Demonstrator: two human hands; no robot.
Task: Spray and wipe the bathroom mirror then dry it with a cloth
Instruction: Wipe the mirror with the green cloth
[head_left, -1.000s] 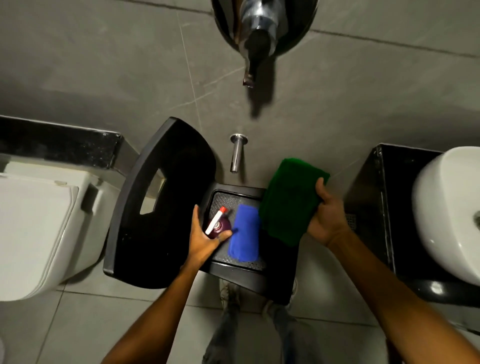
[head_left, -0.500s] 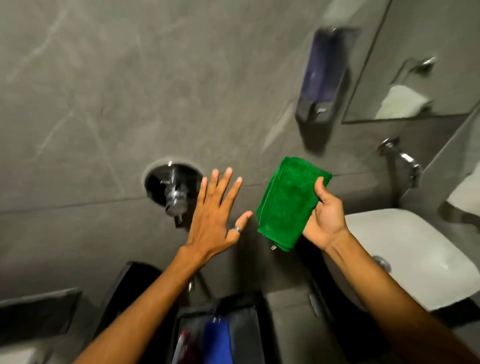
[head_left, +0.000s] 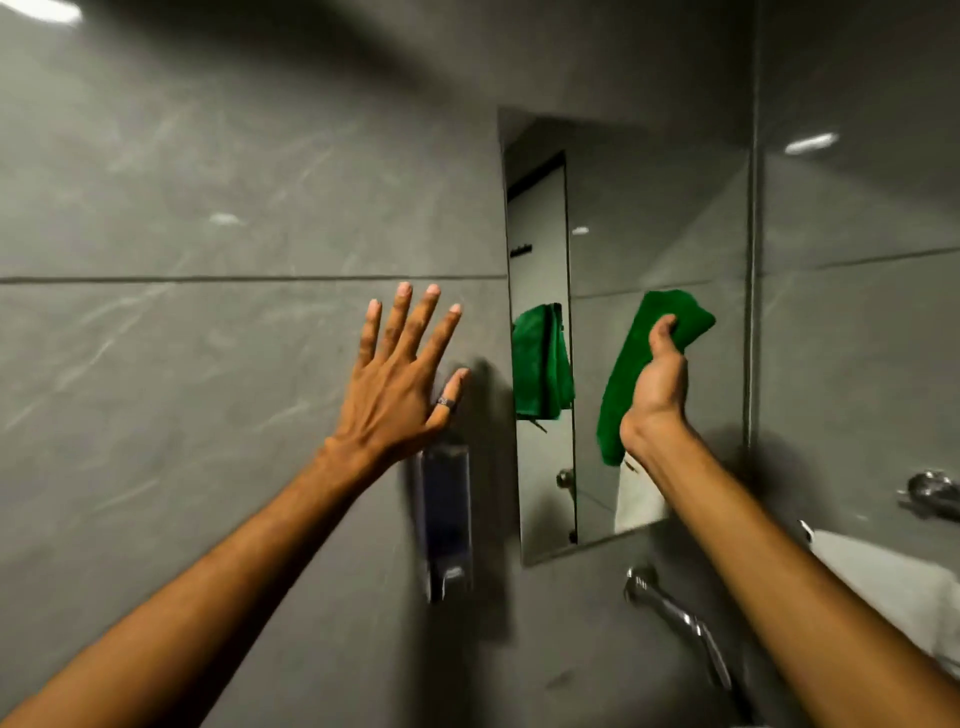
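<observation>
A tall frameless mirror (head_left: 660, 218) hangs on the grey tiled wall at the right of centre. My right hand (head_left: 657, 387) is raised in front of its lower half, shut on a folded green cloth (head_left: 631, 364) that hangs down past my wrist. The cloth's reflection shows in the mirror's left part. My left hand (head_left: 400, 384) is raised with fingers spread wide, holding nothing, in front of the wall just left of the mirror. No spray bottle is in view.
A wall-mounted soap dispenser (head_left: 447, 519) sits below my left hand. A chrome tap (head_left: 675, 618) juts out under the mirror, beside the white basin (head_left: 893, 582) at the lower right. Another chrome fitting (head_left: 932, 491) is on the right wall.
My view swung up from the open black bin to the wall and mirror. My left hand let go of the bottle in the bin and rose open. My right hand lifted the green cloth before the mirror.
</observation>
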